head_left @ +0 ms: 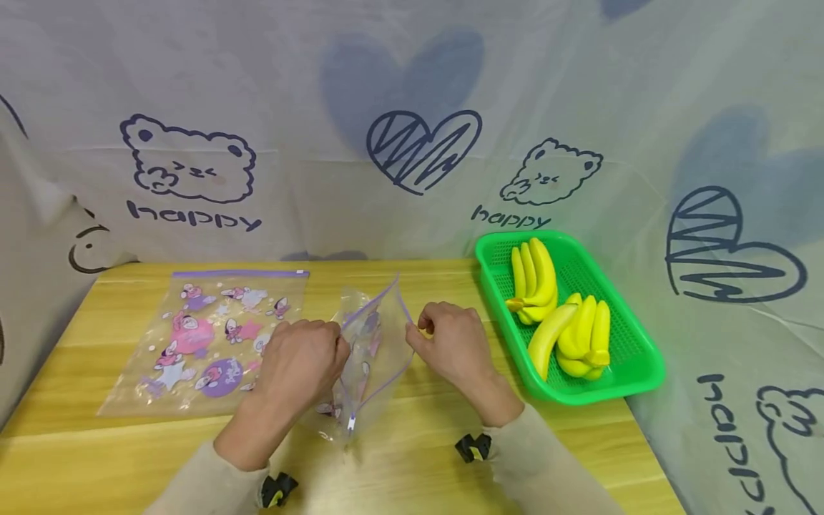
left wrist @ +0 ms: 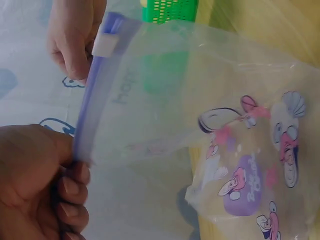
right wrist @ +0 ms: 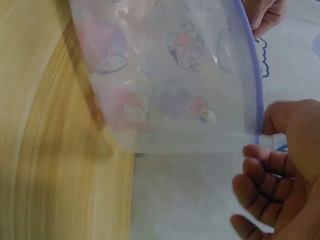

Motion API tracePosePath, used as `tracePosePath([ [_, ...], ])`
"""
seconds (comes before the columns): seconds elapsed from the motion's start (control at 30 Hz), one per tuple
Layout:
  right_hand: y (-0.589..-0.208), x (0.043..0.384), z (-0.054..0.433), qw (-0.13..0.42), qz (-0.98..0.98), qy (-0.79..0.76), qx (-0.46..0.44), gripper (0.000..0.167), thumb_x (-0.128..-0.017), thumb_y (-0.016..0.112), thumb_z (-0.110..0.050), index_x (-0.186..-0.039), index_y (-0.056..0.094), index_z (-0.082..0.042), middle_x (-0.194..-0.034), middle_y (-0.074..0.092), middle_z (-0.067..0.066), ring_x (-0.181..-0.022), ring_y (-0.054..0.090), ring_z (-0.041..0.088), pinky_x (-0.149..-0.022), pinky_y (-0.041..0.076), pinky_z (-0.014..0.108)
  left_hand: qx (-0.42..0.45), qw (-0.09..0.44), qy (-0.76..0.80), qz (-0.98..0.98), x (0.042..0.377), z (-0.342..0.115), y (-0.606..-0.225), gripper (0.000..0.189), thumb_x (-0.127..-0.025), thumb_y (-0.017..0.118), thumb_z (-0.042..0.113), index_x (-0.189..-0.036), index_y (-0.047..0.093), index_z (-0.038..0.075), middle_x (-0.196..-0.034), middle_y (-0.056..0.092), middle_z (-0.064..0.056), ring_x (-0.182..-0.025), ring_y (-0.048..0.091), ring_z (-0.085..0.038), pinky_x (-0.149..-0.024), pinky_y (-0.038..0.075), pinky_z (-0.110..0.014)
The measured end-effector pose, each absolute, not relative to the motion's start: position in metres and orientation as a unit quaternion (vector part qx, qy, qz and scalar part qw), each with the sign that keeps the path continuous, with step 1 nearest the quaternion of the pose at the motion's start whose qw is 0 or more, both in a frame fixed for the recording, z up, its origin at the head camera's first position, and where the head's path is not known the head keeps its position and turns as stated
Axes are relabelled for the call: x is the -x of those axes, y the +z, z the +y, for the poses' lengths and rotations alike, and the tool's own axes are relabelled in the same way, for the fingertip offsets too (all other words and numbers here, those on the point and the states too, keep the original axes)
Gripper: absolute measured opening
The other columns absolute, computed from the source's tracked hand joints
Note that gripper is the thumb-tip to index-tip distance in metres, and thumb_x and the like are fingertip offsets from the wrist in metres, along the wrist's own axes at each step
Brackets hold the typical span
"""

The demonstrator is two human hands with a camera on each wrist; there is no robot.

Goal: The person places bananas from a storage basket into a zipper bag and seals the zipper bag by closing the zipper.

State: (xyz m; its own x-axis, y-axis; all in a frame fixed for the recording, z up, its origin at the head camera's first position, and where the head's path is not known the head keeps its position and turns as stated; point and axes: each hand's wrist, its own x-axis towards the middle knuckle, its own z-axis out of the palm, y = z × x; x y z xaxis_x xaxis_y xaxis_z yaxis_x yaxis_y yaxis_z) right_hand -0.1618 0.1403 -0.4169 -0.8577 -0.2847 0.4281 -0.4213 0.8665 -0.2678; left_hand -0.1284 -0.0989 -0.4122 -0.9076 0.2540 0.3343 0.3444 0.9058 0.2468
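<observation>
A clear zip bag (head_left: 386, 361) with purple zip edges and pink cartoon prints stands off the table, its mouth spread apart. My left hand (head_left: 302, 361) pinches one zip edge between thumb and curled fingers, as the left wrist view shows on the purple strip (left wrist: 86, 117). Opposite it, my right hand (head_left: 453, 347) holds the other edge with thumb and forefinger; its remaining fingers are loosely bent in the right wrist view. The white slider (head_left: 351, 423) sits at the end of the zip nearest me. I see no contents in the bag besides its prints.
A second, larger printed zip bag (head_left: 212, 343) lies flat on the wooden table (head_left: 51, 458) at left, partly behind my left hand. At right stands a green basket (head_left: 637, 365) with bunches of bananas (head_left: 537, 279) and a single banana (head_left: 547, 340). A printed cloth (head_left: 309, 193) hangs behind.
</observation>
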Motion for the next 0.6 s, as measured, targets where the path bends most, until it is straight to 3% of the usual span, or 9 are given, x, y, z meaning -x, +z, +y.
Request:
tracePosePath([
  [0.17, -0.420, 0.168, 0.142, 0.199, -0.940, 0.189, -0.201, 0.018, -0.094, 0.070, -0.014, -0.076, 0.066, -0.011, -0.073, 0.068, 0.001, -0.066, 0.063, 0.021, -0.073, 0.054, 0.047, 0.156, 0.101, -0.197, -0.963, 0.130, -0.096, -0.415, 0.044, -0.098, 0.057, 0.015, -0.057, 0.040, 0.018, -0.053, 0.034, 0.005, -0.051, 0.033, -0.014, -0.054, 0.033, -0.033],
  [0.27, -0.421, 0.172, 0.142, 0.196, -0.944, 0.178, -0.198, 0.018, -0.096, 0.070, -0.014, -0.080, 0.067, -0.010, -0.075, 0.069, 0.003, -0.069, 0.065, 0.023, -0.074, 0.054, 0.048, 0.161, 0.085, -0.197, -0.963, 0.131, -0.096, -0.419, 0.046, -0.099, 0.057, 0.014, -0.057, 0.039, 0.018, -0.053, 0.030, 0.005, -0.051, 0.030, -0.013, -0.050, 0.030, -0.031],
  [0.6, -0.421, 0.171, 0.134, 0.178, -0.950, 0.166, -0.197, 0.017, -0.095, 0.075, -0.023, -0.086, 0.072, -0.009, -0.081, 0.073, 0.004, -0.075, 0.067, 0.024, -0.074, 0.054, 0.046, 0.165, 0.273, -0.102, -0.942, 0.135, -0.098, -0.426, 0.043, -0.098, 0.062, 0.015, -0.061, 0.041, 0.015, -0.056, 0.044, -0.001, -0.055, 0.047, -0.026, -0.065, 0.031, -0.042],
])
